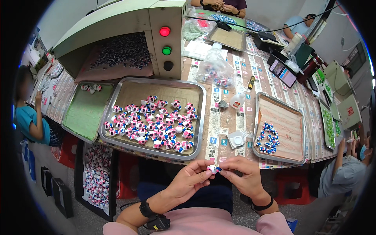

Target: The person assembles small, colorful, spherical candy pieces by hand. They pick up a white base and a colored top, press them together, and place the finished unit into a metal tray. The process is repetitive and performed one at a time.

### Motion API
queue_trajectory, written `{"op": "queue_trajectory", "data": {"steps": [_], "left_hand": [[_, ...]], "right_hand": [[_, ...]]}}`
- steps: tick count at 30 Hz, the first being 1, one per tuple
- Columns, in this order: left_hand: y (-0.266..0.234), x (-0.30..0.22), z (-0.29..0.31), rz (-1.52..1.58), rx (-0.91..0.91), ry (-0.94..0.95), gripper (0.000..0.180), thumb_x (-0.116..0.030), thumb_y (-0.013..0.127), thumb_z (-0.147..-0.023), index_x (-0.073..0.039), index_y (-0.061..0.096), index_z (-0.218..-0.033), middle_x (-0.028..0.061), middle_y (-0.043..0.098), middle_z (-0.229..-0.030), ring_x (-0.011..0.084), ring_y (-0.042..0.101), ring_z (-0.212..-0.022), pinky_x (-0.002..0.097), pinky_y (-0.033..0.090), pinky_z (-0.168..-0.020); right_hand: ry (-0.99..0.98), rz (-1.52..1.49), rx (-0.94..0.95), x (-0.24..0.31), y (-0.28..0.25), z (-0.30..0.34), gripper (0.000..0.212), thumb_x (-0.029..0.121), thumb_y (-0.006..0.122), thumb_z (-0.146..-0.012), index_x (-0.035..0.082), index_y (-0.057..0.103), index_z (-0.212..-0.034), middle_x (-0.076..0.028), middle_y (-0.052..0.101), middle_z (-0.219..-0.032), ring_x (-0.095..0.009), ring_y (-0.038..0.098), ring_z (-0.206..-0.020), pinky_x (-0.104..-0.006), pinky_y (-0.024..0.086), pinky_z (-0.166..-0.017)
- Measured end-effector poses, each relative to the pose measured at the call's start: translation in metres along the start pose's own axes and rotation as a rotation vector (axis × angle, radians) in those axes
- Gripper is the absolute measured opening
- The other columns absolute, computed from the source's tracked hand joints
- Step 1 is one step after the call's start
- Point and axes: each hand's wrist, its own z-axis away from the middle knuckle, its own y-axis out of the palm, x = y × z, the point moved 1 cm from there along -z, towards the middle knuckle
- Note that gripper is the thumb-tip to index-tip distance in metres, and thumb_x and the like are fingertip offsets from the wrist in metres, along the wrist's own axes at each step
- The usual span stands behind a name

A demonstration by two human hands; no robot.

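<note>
A small white, pink and blue toy figurine point(214, 169) is held up between my hands, just off the table's near edge. My left hand point(188, 179) is closed, pinching its white and pink end with thumb and fingers. On the blue end, the fingertips of my right hand point(246, 177) are closed too. Whether it is one piece or two pressed together, I cannot tell. Ahead to the left, a large metal tray point(203, 117) holds many pink, white and blue figurines point(156, 122). To the right, small blue and pink pieces point(268, 139) lie in a cloth-lined tray point(295, 147).
Between the trays are a small white bottle point(237, 102) and a square white dish point(236, 139). A beige machine point(166, 39) with an opening stands behind the large tray. A green-lined tray point(84, 117) lies left. Below it, a black crate point(111, 196) holds figurines. Other people sit around.
</note>
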Motion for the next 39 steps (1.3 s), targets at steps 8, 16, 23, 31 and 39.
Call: {"op": "queue_trajectory", "data": {"steps": [8, 16, 23, 31, 39], "left_hand": [[0.000, 0.000, 0.003, -0.083, -0.096, -0.018, 0.030, -0.004, 0.066, -0.089, -0.004, 0.061, -0.118, 0.0031, 0.064, -0.099, 0.0078, 0.059, -0.086, 0.0201, 0.049, -0.071], [-0.001, 0.001, 0.005, -0.291, -0.111, 0.065, 0.025, -0.002, 0.073, -0.082, -0.001, 0.068, -0.106, 0.0064, 0.065, -0.094, 0.0088, 0.058, -0.074, 0.0202, 0.048, -0.063], [0.004, -0.016, 0.015, -0.423, -0.098, 0.136, 0.024, -0.004, 0.073, -0.082, -0.002, 0.069, -0.106, 0.0025, 0.066, -0.088, 0.0049, 0.056, -0.069, 0.0175, 0.043, -0.058], [-0.024, -0.098, 0.039, -0.935, -0.502, 0.597, 0.020, -0.004, 0.073, -0.081, -0.002, 0.071, -0.100, 0.0006, 0.067, -0.086, 0.0046, 0.057, -0.076, 0.0198, 0.046, -0.068], [-0.057, -0.124, 0.052, -1.499, -0.658, 0.721, 0.020, -0.001, 0.071, -0.077, 0.002, 0.068, -0.097, 0.0115, 0.069, -0.087, 0.0168, 0.064, -0.075, 0.0283, 0.050, -0.070]], "right_hand": [[-0.039, 0.030, 0.072, -0.003, -0.002, 0.000, 0.022, -0.002, 0.074, -0.076, 0.005, 0.072, -0.097, -0.009, 0.069, -0.091, -0.016, 0.066, -0.080, -0.0265, 0.052, -0.067], [0.006, 0.030, 0.210, 0.003, -0.009, -0.005, 0.020, -0.002, 0.075, -0.073, 0.004, 0.072, -0.093, -0.007, 0.070, -0.086, -0.020, 0.067, -0.080, -0.0290, 0.053, -0.069], [-0.005, -0.039, 0.281, 0.007, -0.010, -0.012, 0.023, 0.002, 0.075, -0.075, 0.004, 0.072, -0.098, -0.009, 0.070, -0.091, -0.019, 0.067, -0.079, -0.0284, 0.052, -0.068], [-0.022, 0.148, -0.060, -0.003, -0.051, 0.000, 0.023, 0.000, 0.073, -0.077, 0.002, 0.071, -0.100, -0.012, 0.070, -0.093, -0.017, 0.064, -0.079, -0.0265, 0.050, -0.068], [0.103, 0.479, -0.512, -0.046, -0.116, 0.004, 0.015, 0.001, 0.065, -0.083, 0.000, 0.070, -0.097, -0.010, 0.069, -0.091, -0.017, 0.065, -0.079, -0.0260, 0.049, -0.065]]}}
